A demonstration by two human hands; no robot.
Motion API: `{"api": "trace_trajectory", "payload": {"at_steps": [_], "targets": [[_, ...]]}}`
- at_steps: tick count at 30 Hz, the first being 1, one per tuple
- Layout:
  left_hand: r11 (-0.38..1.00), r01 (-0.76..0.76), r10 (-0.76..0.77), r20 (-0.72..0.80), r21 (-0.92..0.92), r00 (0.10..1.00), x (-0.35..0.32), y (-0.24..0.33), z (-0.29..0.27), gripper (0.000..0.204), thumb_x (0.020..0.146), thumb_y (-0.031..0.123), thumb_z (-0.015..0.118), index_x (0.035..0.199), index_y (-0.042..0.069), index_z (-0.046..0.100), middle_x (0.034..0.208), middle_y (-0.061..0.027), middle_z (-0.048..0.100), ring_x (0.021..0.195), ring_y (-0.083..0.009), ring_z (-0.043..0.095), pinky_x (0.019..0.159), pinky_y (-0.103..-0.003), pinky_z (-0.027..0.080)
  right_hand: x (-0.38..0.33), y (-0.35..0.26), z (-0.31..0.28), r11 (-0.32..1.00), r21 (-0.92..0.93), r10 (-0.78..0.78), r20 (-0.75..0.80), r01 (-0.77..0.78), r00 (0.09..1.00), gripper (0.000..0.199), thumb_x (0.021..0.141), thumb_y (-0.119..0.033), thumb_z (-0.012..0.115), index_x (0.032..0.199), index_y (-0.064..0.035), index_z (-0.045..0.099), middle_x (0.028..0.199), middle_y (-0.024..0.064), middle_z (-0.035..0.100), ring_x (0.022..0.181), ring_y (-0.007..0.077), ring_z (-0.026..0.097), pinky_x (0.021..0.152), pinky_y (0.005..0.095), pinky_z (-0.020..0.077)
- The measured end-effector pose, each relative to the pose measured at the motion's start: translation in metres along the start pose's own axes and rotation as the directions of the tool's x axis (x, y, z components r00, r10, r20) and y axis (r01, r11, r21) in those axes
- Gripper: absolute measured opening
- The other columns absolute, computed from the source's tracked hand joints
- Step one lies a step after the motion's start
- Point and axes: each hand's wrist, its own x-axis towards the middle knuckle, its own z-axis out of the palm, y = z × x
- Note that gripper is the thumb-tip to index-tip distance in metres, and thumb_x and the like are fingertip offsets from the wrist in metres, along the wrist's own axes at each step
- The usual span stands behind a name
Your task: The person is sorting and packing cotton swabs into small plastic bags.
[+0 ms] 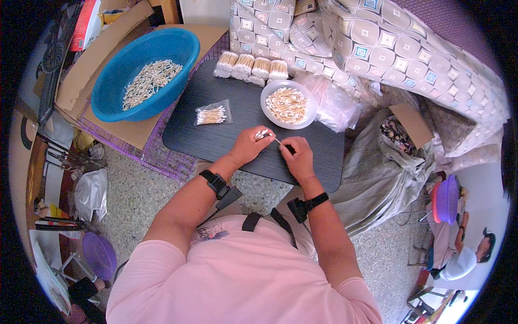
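Head view: the left hand [253,146] has its fingers closed on several cotton swabs [262,134]; white heads poke out past the thumb, but the number and the other ends are hidden in the grip. Just rightward, the right hand [298,155] pinches a thin stick [278,141] between thumb and forefinger, its ends too small to make out. Straight beyond the fingers, a white bowl [295,126] holds loose swabs [288,105]. Beyond and left of the left fingers lies a clear packet of swabs [212,115]. Farther beyond, bundled swabs [251,66] partly hide one another. Beyond the right fingers, rightward, crumpled clear bags [338,108] blur together. Far left of the fingers sits a blue basin [168,47] of swabs.
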Motion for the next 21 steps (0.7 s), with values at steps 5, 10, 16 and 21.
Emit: {"api": "trace_trajectory", "payload": {"at_steps": [5,10,16,21], "targets": [[0.997,-0.078,0.079,-0.031,0.026,0.996,0.0,-0.002,0.001,0.017,0.086,0.022,0.067,0.094,0.007,0.067,0.078,-0.0085,0.067,0.069,-0.0167,0.063,0.065,-0.032,0.049,0.001,0.002,0.003,0.999,-0.016,-0.032,0.009,0.032,0.999,0.01,0.075,-0.012,0.071,0.083,-0.0097,0.065,0.086,0.0082,0.065,0.085,0.029,0.06,0.078,0.0388,0.0481],[1.0,-0.03,0.03,-0.002,0.002,1.0,0.0,0.004,0.0,0.018,0.087,0.022,0.066,0.093,0.006,0.067,0.077,-0.0082,0.067,0.067,-0.0167,0.061,0.063,-0.032,0.048,0.0,0.005,0.003,0.998,-0.036,-0.052,0.001,0.052,0.999,0.011,0.075,-0.011,0.071,0.083,-0.0091,0.064,0.087,0.0081,0.065,0.085,0.0289,0.06,0.078,0.0387,0.0479],[0.996,-0.082,0.083,-0.025,0.039,0.996,0.0,0.001,-0.002,0.018,0.089,0.022,0.063,0.091,0.005,0.065,0.073,-0.0099,0.064,0.064,-0.0166,0.059,0.062,-0.031,0.047,0.0,0.004,0.002,0.998,0.058,0.014,-0.018,-0.013,1.0,0.01,0.077,-0.012,0.07,0.084,-0.0077,0.064,0.088,0.0082,0.066,0.086,0.0267,0.061,0.078,0.0367,0.048],[0.986,-0.074,0.071,0.03,0.148,0.997,-0.004,0.009,0.0,0.018,0.089,0.023,0.062,0.094,0.006,0.064,0.079,-0.0134,0.066,0.07,-0.0259,0.063,0.065,-0.036,0.049,-0.003,0.013,-0.001,0.952,0.243,0.191,-0.001,-0.185,0.982,0.009,0.08,-0.012,0.069,0.086,-0.0061,0.065,0.089,0.0079,0.066,0.087,0.0236,0.062,0.079,0.0333,0.0484]]}}
